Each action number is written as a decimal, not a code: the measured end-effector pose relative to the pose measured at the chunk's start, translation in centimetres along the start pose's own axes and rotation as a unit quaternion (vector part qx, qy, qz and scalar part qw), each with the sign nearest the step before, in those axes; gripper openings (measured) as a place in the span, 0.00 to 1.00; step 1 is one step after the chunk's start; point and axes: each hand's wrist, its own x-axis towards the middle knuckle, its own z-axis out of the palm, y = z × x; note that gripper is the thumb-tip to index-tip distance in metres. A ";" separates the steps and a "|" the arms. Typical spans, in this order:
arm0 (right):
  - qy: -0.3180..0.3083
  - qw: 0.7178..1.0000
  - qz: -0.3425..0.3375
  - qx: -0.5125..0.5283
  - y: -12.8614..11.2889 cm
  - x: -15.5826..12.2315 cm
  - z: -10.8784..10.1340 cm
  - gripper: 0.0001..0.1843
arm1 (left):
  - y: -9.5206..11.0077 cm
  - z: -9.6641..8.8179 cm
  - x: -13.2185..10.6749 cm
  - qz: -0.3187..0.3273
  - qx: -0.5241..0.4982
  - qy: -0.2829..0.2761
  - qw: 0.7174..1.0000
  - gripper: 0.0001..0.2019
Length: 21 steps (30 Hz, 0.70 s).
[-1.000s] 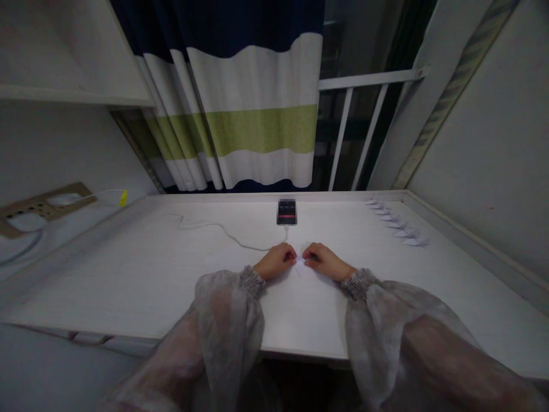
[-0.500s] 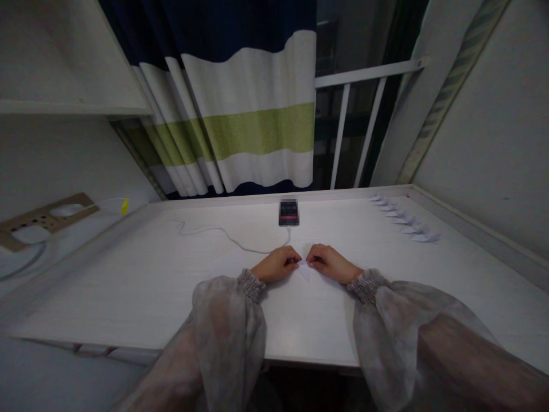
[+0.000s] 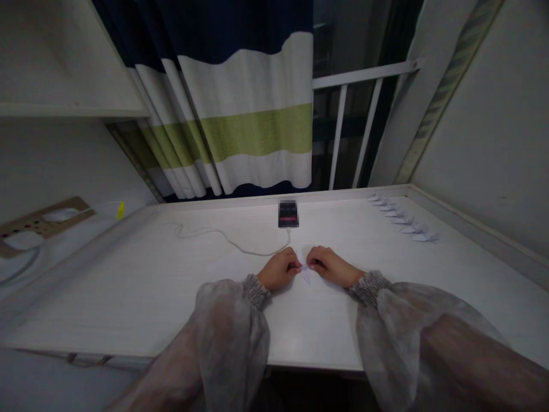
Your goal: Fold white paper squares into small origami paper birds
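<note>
Both hands (image 3: 281,269) pinch a small folded paper (image 3: 306,276)

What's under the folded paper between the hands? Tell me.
White tabletop shows around the folded paper, which the left hand and right hand pinch; the spot directly beneath is covered, unseen.

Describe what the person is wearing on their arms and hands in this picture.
Both sleeves are loose, grey and sheer, puffing out below gathered, ruffled-looking cuffs at the wrists. The left hand and right hand wear no gloves.
</note>
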 end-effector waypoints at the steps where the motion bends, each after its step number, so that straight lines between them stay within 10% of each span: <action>1: -0.002 1.000 -0.014 -0.001 0.1 0.0 0.0 0.07 | 0.0 0.1 0.0 0.013 0.013 -0.001 1.000 0.02; 21: -0.037 0.995 -0.083 -0.031 -0.1 -1.6 -1.1 0.14 | -0.2 -1.1 -1.0 0.180 0.179 -0.077 0.964 0.11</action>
